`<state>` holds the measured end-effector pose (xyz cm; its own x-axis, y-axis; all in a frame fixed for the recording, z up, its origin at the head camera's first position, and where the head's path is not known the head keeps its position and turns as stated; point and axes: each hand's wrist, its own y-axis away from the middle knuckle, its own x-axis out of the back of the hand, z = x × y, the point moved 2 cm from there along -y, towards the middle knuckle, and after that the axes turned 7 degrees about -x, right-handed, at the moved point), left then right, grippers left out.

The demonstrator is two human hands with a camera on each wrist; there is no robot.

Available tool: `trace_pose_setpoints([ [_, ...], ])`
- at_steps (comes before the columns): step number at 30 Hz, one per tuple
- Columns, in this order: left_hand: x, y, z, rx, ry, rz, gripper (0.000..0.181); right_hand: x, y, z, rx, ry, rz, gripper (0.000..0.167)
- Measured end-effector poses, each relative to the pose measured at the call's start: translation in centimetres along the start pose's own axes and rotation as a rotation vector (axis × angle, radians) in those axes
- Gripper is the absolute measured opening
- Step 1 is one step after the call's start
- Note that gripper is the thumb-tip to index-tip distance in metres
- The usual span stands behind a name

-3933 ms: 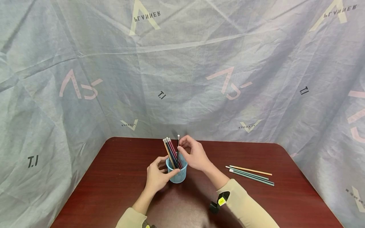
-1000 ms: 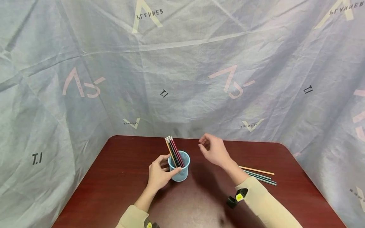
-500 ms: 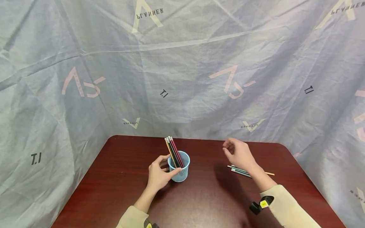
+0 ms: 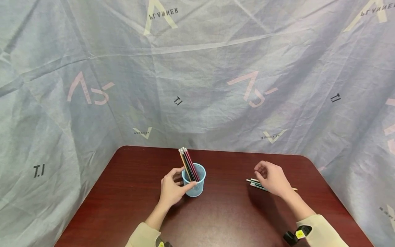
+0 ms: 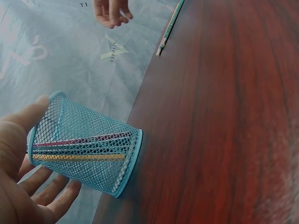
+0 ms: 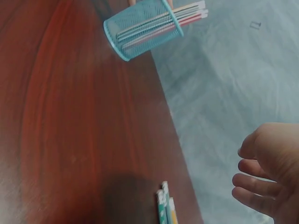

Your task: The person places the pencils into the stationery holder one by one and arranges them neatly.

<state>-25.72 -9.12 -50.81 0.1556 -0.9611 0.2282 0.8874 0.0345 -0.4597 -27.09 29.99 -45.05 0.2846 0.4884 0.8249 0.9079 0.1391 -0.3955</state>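
My left hand point(image 4: 170, 192) holds a light blue mesh pencil cup point(image 4: 199, 187) by its left side, thumb near the rim. Several pencils point(image 4: 189, 164) with white eraser ends lean to the left inside it; yellow, dark and red ones show through the mesh in the left wrist view. Above the loose pencils point(image 4: 258, 186) on the right hovers my right hand point(image 4: 274, 179), its fingers loosely bent and nothing in them. Part of those green and yellow pencils is hidden beneath this hand. In the right wrist view the pencils' ends point(image 6: 162, 205) lie apart from the fingers.
Both the cup and the loose pencils are on a dark red wooden table point(image 4: 228, 212) with rounded far corners. A grey printed cloth point(image 4: 197, 85) hangs behind it and along both sides.
Earlier my right hand pinched a black pencil in the cup; it has let go and moved right and lower, over the loose pencils. The left hand keeps holding the cup.
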Motion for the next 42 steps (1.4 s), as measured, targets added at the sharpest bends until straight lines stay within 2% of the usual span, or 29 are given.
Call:
trace_pose_setpoints([
  [13, 0.1, 0.0, 0.0, 0.011, -0.018, 0.002, 0.070, -0.1, 3.0, 3.2, -0.061, 0.070, -0.031, 0.013],
  [21, 0.0, 0.0, -0.2, 0.005, -0.012, -0.005, 0.070, -0.9, 4.9, 4.7, -0.063, 0.106, -0.050, 0.015],
  [34, 0.0, 0.1, -0.1, 0.007, 0.001, -0.002, 0.069, -2.2, 6.1, 5.5, -0.097, 0.131, -0.129, 0.016],
  [42, 0.0, 0.2, 0.0, 0.005, -0.006, 0.001, 0.069, -2.5, 6.0, 5.8, -0.086, 0.166, -0.059, 0.018],
])
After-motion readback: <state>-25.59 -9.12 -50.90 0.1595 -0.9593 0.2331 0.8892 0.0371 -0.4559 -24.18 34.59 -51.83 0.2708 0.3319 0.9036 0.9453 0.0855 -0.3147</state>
